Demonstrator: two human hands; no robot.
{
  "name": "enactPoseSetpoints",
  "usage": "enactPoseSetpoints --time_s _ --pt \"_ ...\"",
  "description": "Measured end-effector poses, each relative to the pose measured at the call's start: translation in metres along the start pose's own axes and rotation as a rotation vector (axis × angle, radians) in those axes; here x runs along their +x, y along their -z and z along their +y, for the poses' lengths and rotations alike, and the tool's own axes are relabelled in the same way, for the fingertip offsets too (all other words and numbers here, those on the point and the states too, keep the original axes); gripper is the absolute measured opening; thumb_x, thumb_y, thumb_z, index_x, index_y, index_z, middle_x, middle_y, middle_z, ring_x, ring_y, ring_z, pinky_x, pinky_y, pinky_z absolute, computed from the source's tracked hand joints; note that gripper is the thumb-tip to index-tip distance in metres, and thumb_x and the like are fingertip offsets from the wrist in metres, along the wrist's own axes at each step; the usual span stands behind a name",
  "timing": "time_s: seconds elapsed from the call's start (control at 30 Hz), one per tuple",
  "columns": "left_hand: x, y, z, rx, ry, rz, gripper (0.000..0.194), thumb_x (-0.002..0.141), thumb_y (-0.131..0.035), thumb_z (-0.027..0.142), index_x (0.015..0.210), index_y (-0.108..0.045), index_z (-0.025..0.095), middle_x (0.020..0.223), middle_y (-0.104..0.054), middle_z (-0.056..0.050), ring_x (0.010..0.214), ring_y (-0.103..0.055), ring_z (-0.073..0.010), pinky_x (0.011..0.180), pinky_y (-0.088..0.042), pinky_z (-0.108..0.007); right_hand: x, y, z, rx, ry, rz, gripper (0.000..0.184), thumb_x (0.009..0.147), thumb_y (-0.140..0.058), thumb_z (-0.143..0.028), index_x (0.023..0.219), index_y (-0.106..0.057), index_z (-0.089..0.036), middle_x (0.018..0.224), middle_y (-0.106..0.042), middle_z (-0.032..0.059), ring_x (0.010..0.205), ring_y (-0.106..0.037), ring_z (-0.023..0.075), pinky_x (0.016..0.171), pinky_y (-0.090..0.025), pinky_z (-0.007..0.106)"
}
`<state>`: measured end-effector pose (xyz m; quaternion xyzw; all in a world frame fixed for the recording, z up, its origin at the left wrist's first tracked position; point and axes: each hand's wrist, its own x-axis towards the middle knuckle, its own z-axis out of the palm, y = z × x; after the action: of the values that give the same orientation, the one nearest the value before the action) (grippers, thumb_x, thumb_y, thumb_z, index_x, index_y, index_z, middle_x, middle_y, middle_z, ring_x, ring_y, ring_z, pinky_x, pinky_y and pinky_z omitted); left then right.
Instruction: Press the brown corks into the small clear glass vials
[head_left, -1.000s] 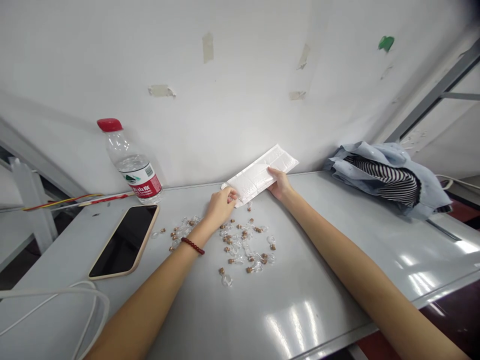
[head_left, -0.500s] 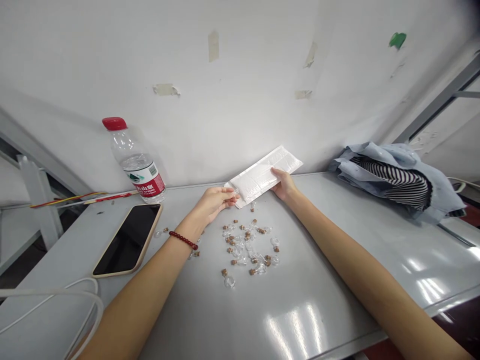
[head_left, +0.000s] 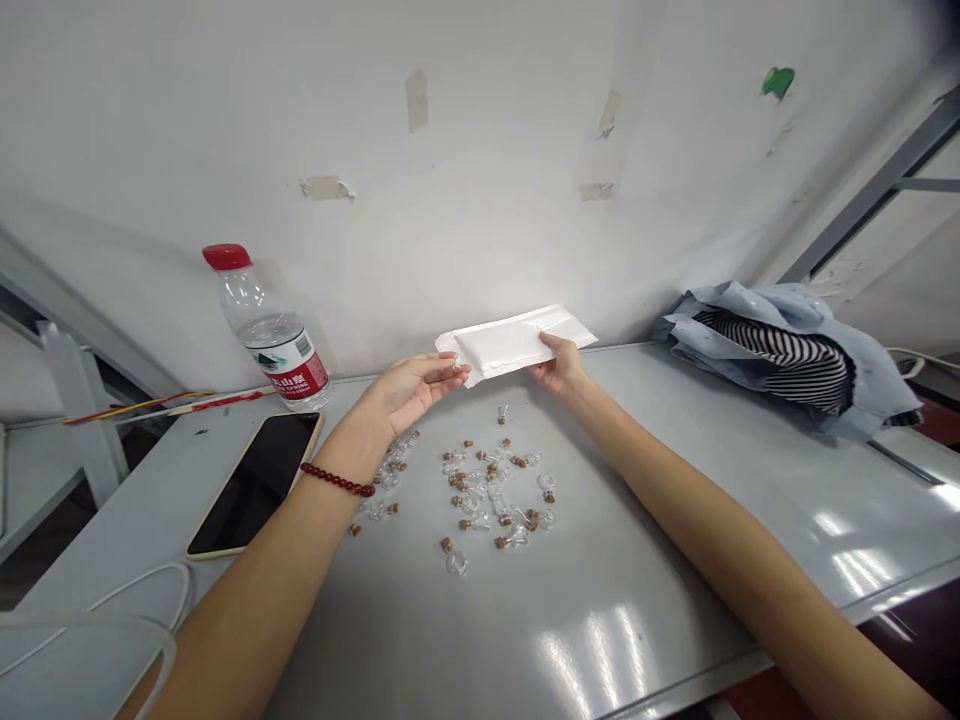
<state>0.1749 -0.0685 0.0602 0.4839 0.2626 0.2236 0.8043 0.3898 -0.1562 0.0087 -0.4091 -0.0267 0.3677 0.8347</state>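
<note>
My right hand is closed on the far side of a white padded envelope, thumb on top, and holds it above the table near the wall. At the envelope's left end, my left hand pinches a small glass bottle; it is clear, mostly covered by the fingertips, and close against the envelope's edge. Below the hands lies a loose group of tiny glass bottles with cork stoppers. More corked bottles lie under and beside my left wrist, partly hidden by it.
A phone lies left of my left forearm, with a water bottle standing behind it. White cables loop at the lower left. Folded cloth in a bluish wrap lies at the right. The wall rises behind the grey table.
The envelope has tipped, so its face shows flatter, and its left end has shifted left and up. My left hand has moved left with it, uncovering more bottles near the wrist.
</note>
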Motion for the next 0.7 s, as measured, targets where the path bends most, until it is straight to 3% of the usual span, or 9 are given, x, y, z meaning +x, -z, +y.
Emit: enactPoseSetpoints --time_s 0.23,0.37,0.47,0.57,0.7 --pt "-0.017 0.001 0.034 -0.123 -0.116 0.03 0.015 0.079 -0.057 0.002 0.093 -0.063 0.007 0.075 -0.062 -0.007 0.068 -0.063 -0.0103 0.067 -0.057 -0.017 -0.013 -0.023 0.003 0.01 0.055 -0.002 0.012 0.081 -0.054 -0.011 0.089 -0.051 -0.019 0.068 -0.063 0.0009 0.065 -0.068 0.0158 0.053 -0.06 0.023" --pt "-0.024 0.01 0.052 -0.084 -0.211 0.119 0.021 0.079 -0.052 0.001 0.098 -0.061 0.007 0.071 -0.056 -0.004 0.063 -0.061 -0.0081 0.06 -0.055 -0.014 -0.025 -0.032 0.005 -0.008 0.068 -0.011 0.011 0.082 -0.055 -0.013 0.089 -0.051 -0.019 0.068 -0.065 0.0013 0.066 -0.07 0.0162 0.054 -0.06 0.022" --pt "-0.022 0.014 0.055 0.049 -0.143 0.166 0.011 0.084 -0.054 0.018 0.085 -0.062 0.009 0.055 -0.042 0.003 0.04 -0.041 -0.0047 0.033 -0.037 -0.014 -0.036 -0.04 0.013 -0.025 0.062 -0.015 0.008 0.083 -0.054 -0.013 0.087 -0.051 -0.019 0.068 -0.065 0.0016 0.065 -0.07 0.0147 0.057 -0.06 0.02" --pt "-0.022 0.009 0.05 0.26 -0.083 0.192 0.028 0.086 -0.051 0.035 0.067 -0.055 0.015 0.047 -0.025 0.007 0.034 -0.02 -0.0042 0.028 -0.016 -0.018 -0.045 -0.045 0.026 -0.063 0.044 -0.026 0.005 0.083 -0.055 -0.016 0.085 -0.052 -0.019 0.067 -0.065 0.001 0.06 -0.068 0.013 0.055 -0.059 0.02" --pt "-0.027 -0.001 0.048 0.469 -0.16 0.234 0.028 0.073 -0.059 0.015 0.053 -0.04 0.02 0.044 -0.027 0.006 0.035 -0.021 -0.0041 0.033 -0.013 -0.018 -0.045 -0.044 0.039 -0.145 0.015 -0.007 0.005 0.086 -0.056 -0.024 0.088 -0.057 -0.019 0.068 -0.066 0.0007 0.056 -0.065 0.0129 0.049 -0.058 0.022"
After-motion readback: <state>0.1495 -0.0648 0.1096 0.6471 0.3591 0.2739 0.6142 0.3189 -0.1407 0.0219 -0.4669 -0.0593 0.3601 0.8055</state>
